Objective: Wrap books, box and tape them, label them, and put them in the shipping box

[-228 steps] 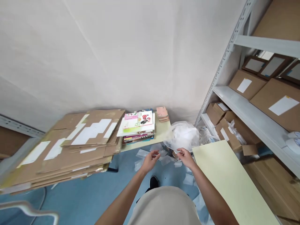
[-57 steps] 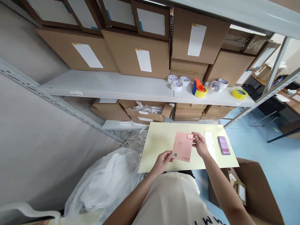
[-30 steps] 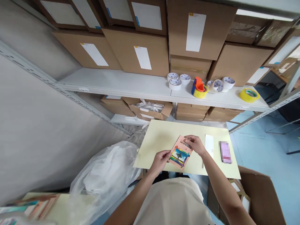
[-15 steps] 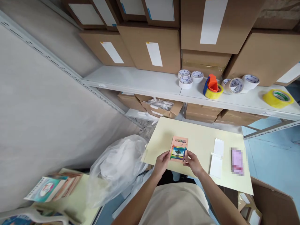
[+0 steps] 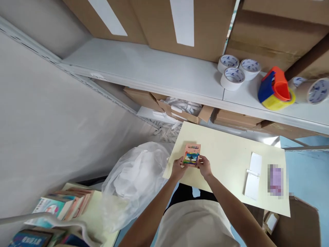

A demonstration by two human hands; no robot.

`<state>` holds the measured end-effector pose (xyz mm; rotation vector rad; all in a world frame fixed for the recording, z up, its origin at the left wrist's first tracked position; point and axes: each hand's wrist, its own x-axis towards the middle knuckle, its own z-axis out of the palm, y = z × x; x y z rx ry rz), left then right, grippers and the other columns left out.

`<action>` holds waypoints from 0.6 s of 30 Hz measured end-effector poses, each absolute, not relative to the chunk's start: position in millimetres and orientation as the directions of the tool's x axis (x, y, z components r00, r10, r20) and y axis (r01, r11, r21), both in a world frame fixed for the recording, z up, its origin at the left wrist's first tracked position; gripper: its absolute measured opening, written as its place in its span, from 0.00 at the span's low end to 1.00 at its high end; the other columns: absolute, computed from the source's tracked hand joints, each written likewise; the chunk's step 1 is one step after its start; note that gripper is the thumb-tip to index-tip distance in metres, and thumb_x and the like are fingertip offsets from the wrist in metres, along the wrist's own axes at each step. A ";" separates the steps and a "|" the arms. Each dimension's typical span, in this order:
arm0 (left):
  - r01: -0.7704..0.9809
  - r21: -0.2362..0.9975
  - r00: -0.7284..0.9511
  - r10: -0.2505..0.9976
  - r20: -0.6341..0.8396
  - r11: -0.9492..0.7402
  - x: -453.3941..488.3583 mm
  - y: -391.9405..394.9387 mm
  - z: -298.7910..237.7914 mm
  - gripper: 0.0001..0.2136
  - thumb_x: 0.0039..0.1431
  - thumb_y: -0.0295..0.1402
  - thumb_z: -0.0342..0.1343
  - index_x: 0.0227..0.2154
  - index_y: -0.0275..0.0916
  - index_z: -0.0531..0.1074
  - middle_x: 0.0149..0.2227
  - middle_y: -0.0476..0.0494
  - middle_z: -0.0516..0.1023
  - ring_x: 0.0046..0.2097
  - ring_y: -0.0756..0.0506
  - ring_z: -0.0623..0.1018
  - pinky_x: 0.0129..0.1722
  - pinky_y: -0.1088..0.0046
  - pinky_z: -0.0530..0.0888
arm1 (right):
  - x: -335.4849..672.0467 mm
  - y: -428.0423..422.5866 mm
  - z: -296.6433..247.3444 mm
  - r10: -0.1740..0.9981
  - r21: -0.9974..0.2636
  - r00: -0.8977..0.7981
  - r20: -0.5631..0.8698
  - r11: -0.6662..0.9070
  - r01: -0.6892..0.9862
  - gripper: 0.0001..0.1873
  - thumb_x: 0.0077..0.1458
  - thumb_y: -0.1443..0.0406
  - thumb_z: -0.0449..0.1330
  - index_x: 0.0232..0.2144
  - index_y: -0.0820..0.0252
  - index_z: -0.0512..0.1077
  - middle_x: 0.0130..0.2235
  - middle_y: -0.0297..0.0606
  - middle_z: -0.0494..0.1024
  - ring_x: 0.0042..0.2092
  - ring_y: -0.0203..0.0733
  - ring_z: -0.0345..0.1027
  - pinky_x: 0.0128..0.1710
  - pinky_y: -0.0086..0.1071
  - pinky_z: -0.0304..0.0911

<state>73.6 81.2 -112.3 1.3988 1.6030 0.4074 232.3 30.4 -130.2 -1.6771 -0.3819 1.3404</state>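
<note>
We have one small book (image 5: pixel 193 149) between us and the left end of the pale yellow worktop (image 5: pixel 223 151), its pink cover with a tree picture facing up. Our left hand (image 5: pixel 179 167) pinches the lower left edge, nearly closed; our right hand (image 5: pixel 204 166) grips the lower right edge likewise, fingers curled and open only about as far as the book is thick. We cannot tell from this angle whether the book rests on the worktop or is held just above it. We judge the step in hand to be steadying and lining up the book from both sides. As we see it, the next move calls for a level, even hold, and, if the book is to be let go, for fingers that slip clear of the edges without dragging it. To its right, well apart, two white cards (image 5: pixel 252 185) lie on the worktop, with a pixelated purple object (image 5: pixel 276 180) beyond them; a translucent plastic bag (image 5: pixel 141 171) bulges beside the worktop's left end
</note>
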 end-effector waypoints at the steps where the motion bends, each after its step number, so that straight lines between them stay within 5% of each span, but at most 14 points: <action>1: 0.610 0.743 0.103 0.903 -0.417 0.274 70.4 89.5 -117.4 0.18 0.44 0.32 0.61 0.42 0.38 0.75 0.35 0.44 0.75 0.38 0.43 0.76 0.42 0.65 0.73 | 227.3 37.7 -136.2 0.713 -0.804 0.371 -0.595 -0.527 -0.276 0.24 0.41 0.54 0.66 0.41 0.56 0.70 0.30 0.35 0.77 0.30 0.40 0.71 0.28 0.33 0.68; 9: 0.647 0.755 0.253 0.903 -0.347 0.108 58.3 145.7 -150.7 0.12 0.49 0.32 0.57 0.38 0.36 0.75 0.32 0.45 0.73 0.41 0.42 0.73 0.44 0.65 0.71 | 208.0 87.8 -166.7 0.703 -0.806 0.465 -0.538 -0.590 -0.041 0.23 0.50 0.55 0.59 0.47 0.58 0.71 0.39 0.41 0.77 0.37 0.42 0.72 0.39 0.37 0.70; 18: 0.614 0.785 0.241 0.927 -0.288 0.085 62.7 185.8 -175.6 0.21 0.48 0.31 0.60 0.48 0.38 0.72 0.39 0.40 0.74 0.46 0.39 0.72 0.53 0.59 0.69 | 207.3 128.7 -167.5 0.733 -0.765 0.507 -0.454 -0.613 0.200 0.27 0.53 0.62 0.57 0.56 0.58 0.65 0.44 0.43 0.75 0.45 0.47 0.70 0.48 0.42 0.68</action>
